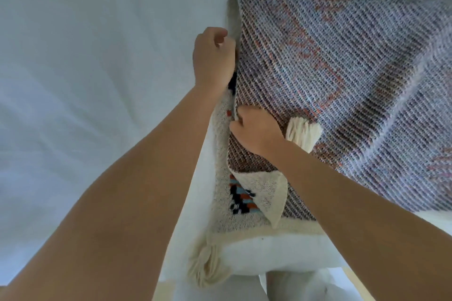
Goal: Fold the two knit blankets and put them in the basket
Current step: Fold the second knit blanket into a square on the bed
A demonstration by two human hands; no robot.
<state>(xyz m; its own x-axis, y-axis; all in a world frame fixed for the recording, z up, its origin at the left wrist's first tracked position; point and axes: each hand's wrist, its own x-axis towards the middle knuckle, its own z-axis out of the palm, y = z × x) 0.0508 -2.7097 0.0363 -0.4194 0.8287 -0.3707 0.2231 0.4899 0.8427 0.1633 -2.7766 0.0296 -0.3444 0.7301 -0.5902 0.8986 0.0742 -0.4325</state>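
Note:
One knit blanket (pixel 342 68) lies on the white bed, its striped grey-lilac and rust reverse side up, covering the right half of the view. Its cream front with a blue, orange and black pattern shows along the left edge and at a turned-over corner (pixel 266 193). My left hand (pixel 212 58) grips the blanket's left edge higher up. My right hand (pixel 254 129) pinches the same edge lower down, beside a cream tassel (pixel 303 133). Another tassel (pixel 208 264) hangs over the near edge of the bed. No second blanket or basket is in view.
A white bedsheet (pixel 85 68) with soft wrinkles fills the left side and the top. The bed's near edge (pixel 269 249) runs along the bottom, with pale floor and white fabric below it.

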